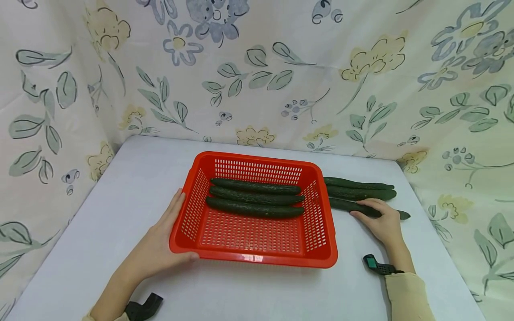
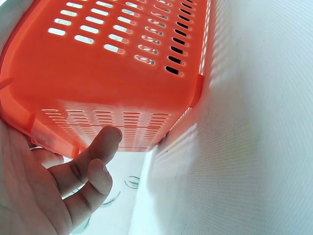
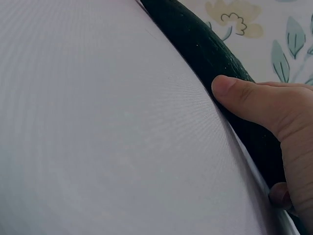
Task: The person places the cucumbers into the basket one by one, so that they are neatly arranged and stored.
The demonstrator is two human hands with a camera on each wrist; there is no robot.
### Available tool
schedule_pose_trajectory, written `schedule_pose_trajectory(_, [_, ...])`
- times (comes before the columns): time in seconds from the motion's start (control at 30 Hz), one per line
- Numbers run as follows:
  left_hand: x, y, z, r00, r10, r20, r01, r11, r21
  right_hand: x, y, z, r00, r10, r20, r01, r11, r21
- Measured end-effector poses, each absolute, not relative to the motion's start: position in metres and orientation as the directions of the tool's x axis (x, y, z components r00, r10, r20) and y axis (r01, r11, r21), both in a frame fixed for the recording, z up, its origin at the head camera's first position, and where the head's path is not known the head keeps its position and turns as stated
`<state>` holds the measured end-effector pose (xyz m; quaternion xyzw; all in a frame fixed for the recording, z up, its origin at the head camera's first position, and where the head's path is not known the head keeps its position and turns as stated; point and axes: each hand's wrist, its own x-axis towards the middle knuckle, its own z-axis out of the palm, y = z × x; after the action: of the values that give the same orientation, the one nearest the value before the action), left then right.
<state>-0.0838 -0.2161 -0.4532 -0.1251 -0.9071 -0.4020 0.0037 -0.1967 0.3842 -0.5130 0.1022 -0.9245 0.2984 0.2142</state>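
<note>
A red plastic basket (image 1: 257,258) with slotted walls stands mid-table. Three dark green cucumbers (image 1: 254,208) lie side by side in it, toward its far wall. My left hand (image 1: 160,245) grips the near left corner, thumb along the front rim; in the left wrist view its fingers (image 2: 105,142) bend in under the rim beside the wall. To the right of the basket my right hand (image 1: 383,223) holds the nearest of three more cucumbers, its thumb (image 3: 230,90) on the near side of this cucumber (image 3: 195,44). Its left end is hidden by the basket.
Two cucumbers (image 1: 361,193) lie just beyond the held one, their left ends behind the basket's right wall. The white table (image 1: 225,294) ends at a floral curtain (image 1: 257,89) at the back and sides. Each wrist wears a small black device (image 1: 375,265).
</note>
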Motion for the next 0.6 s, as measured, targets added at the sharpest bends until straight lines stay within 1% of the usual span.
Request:
schedule_pose_trajectory(0.3, [-0.085, -0.216, -0.456, -0.971, 0.216, 0.104, 0.223, 0.651, 0.726, -0.197, 0.383, -0.509, -0.869, -0.043, 0.493, -0.334, 0.785, -0.521])
schedule_pose_trajectory(0.6, [-0.083, -0.215, -0.452, -0.970, 0.218, 0.104, 0.225, 0.654, 0.723, -0.193, 0.374, -0.488, -0.861, 0.002, 0.509, -0.308, 0.794, -0.524])
